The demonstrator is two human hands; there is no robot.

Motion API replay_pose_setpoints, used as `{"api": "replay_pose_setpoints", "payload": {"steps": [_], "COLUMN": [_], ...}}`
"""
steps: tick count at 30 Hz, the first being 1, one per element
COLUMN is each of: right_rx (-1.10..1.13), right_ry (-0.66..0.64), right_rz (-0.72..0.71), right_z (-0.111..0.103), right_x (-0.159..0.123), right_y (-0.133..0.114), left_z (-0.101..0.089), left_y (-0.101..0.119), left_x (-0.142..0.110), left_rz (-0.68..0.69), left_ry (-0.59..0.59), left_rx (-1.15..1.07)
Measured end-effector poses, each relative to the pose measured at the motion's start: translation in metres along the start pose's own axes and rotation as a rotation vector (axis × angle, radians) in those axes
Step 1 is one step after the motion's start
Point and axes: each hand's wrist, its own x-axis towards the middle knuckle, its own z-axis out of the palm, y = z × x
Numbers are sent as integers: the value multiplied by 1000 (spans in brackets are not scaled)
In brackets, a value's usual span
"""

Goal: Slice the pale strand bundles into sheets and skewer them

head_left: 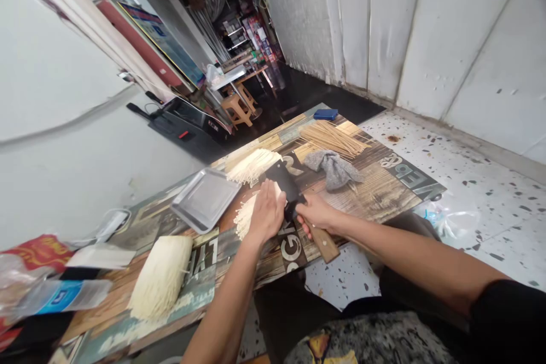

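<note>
The right hand [315,213] is closed around a cleaver [282,179], its fingers where the wooden handle meets the dark blade. The left hand [268,210] lies flat, fingers extended and close together, over a small bunch of enoki mushrooms [244,220] just left of the blade; whether the edge touches them is hard to tell, as the hand covers that spot. A second loose bunch [251,166] lies just beyond, by the blade's far end. To the left sits a metal tray [205,199], and nearer left a large enoki bundle [162,273]. Right of the blade is a crumpled grey cloth [335,170], with wooden skewers [330,137] behind it and a blue box [325,114] at the table's far end. A plastic bottle [63,296] lies at the near left.
</note>
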Motion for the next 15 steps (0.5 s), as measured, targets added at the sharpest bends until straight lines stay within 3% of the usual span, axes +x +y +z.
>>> {"api": "replay_pose_setpoints", "payload": {"steps": [7,12,15], "right_rx": [-19,-32,-76], "right_ry": [-48,-77,-110], "right_rz": [22,-15,-54], "right_z": [11,29,34], "right_x": [-7,14,3], "right_y": [16,1,-14], "left_z": [0,-3,-17], "left_y": [1,1,7], "left_x": [-1,-5,-16], "left_rz": [20,-32,-1], "left_ry": [22,-4,103], "left_rx": [-20,-72,-97]}}
